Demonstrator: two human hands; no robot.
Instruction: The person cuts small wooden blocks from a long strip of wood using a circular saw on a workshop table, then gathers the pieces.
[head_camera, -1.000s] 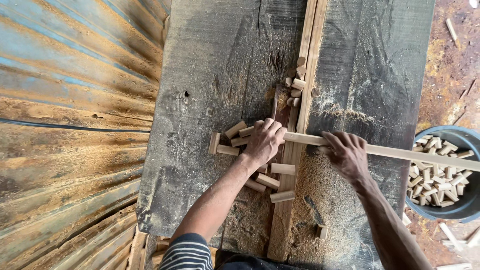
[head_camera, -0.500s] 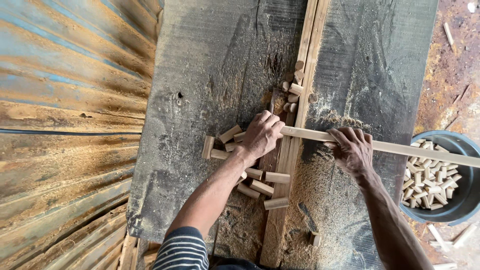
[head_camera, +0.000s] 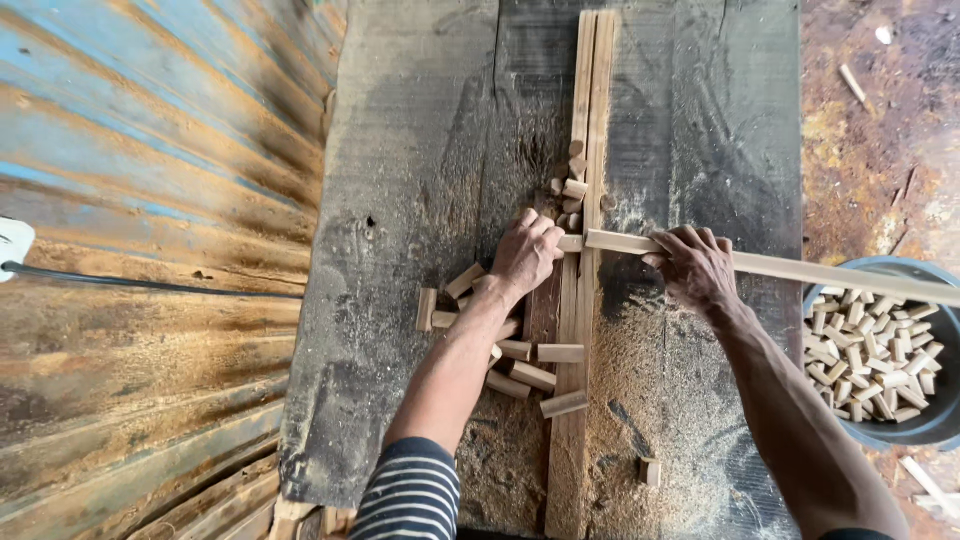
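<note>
One corrugated metal sheet (head_camera: 150, 230), rusted brown with streaks of blue paint, fills the left side of the view.

One work table (head_camera: 420, 150), dark grey weathered boards, flat and rough, with pale sawdust (head_camera: 620, 400) heaped over its near right part.

Two long guide strips (head_camera: 590, 100), pale wood, lying side by side down the middle of the table, their long axis running away from the person.

One wooden slat (head_camera: 820, 270), pale, thin and square-edged. Its long axis lies crosswise to the guide strips, tilted slightly downward to the right. Its left end rests at the strips and its right length passes over the tub.

One round tub (head_camera: 925, 425), blue-grey plastic, at the right edge of the table, holding several dozen short cut blocks; an exact count is not possible at this size.

One left hand (head_camera: 525, 255), fingers curled together, pressing down at the left end of the slat beside the strips; whether it grips a small offcut there is hard to tell.

One right hand (head_camera: 695, 265), fingers closed over the slat, clamping it from above.

About nine loose blocks (head_camera: 530, 375), short rectangular offcuts, scattered below and left of the left hand.

About six smaller offcuts (head_camera: 572, 188) clustered against the strips above the slat.

One lone block (head_camera: 650, 470) lies in the sawdust.
</note>
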